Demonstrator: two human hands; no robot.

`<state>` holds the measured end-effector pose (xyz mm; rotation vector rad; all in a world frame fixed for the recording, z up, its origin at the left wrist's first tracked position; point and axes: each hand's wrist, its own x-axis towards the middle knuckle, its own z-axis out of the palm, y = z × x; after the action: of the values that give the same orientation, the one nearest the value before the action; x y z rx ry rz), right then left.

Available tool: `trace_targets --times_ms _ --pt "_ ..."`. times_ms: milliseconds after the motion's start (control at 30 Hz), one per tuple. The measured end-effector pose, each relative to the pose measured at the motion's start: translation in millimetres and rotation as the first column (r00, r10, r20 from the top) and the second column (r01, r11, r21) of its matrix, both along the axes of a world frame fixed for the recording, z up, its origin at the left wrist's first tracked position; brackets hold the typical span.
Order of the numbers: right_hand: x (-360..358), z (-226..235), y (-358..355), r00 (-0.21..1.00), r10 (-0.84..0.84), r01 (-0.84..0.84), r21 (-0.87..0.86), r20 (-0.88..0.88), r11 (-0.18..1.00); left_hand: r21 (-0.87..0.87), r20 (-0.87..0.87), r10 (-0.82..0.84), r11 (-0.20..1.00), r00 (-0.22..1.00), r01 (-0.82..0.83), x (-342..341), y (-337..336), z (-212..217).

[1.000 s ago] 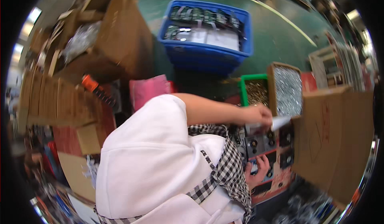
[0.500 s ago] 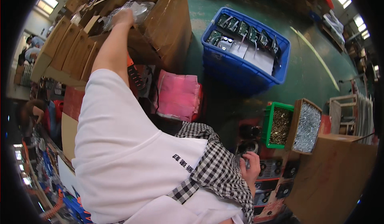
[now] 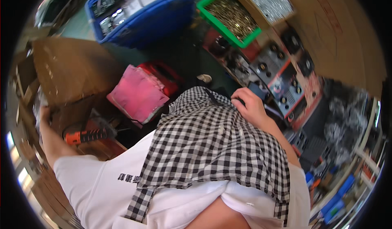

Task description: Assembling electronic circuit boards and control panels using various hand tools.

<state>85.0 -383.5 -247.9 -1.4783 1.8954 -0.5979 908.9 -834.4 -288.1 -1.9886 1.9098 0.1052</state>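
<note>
Reaching out to the far left, my left hand (image 3: 44, 115) is closed on a crinkled clear plastic bag (image 3: 39, 100) beside a big cardboard box (image 3: 73, 71); blur and the picture's rim hide part of its fingers. My right hand (image 3: 250, 107) hovers at the right edge of my black-and-white checked apron (image 3: 216, 143). Its fingers are loosely bent, a gap shows between thumb and fingers, and no object is visible in it. Just beyond that hand are grey metal panels with round black parts (image 3: 281, 92) on a reddish bench (image 3: 312, 100).
A red stool with a pink pad (image 3: 136, 92) stands ahead. Farther off is a blue crate (image 3: 143, 26) of circuit boards. A green bin (image 3: 232, 18) of brass-coloured pieces adjoins a box of silvery pieces (image 3: 267, 2). An orange-and-black slotted object (image 3: 85, 136) lies at left.
My view has swung round to the left, so the crate and bins appear shifted. My left arm now extends to the far left; my right hand has come off the round part toward the apron.
</note>
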Motion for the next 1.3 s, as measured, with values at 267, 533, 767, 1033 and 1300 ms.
trace_targets --times_ms 267,533,767,1033,1300 --pt "-30.1 -80.6 129.5 0.961 -0.192 0.260 0.415 -0.199 0.872 -0.020 -0.037 0.089 0.996 0.995 -0.090 -8.3 -0.2 -4.9" --pt "-32.1 -101.6 195.8 0.957 -0.202 0.291 0.702 -0.209 0.650 0.013 -0.042 0.143 0.990 0.989 -0.143 -33.1 -18.4 0.3" --pt "-8.2 -90.2 147.7 0.944 -0.310 0.326 0.447 -0.112 0.833 0.051 -0.130 0.236 0.972 0.963 -0.231 -52.6 -17.2 26.4" --pt "-12.8 -89.1 165.6 0.905 -0.409 0.414 0.457 -0.115 0.787 -0.345 0.108 0.196 0.927 0.975 -0.148 -215.3 74.3 95.5" --pt "6.4 -88.0 222.7 0.717 -0.671 0.682 0.385 -0.186 0.622 -0.029 -0.998 -0.024 0.996 0.056 -0.080 -491.1 143.0 12.1"
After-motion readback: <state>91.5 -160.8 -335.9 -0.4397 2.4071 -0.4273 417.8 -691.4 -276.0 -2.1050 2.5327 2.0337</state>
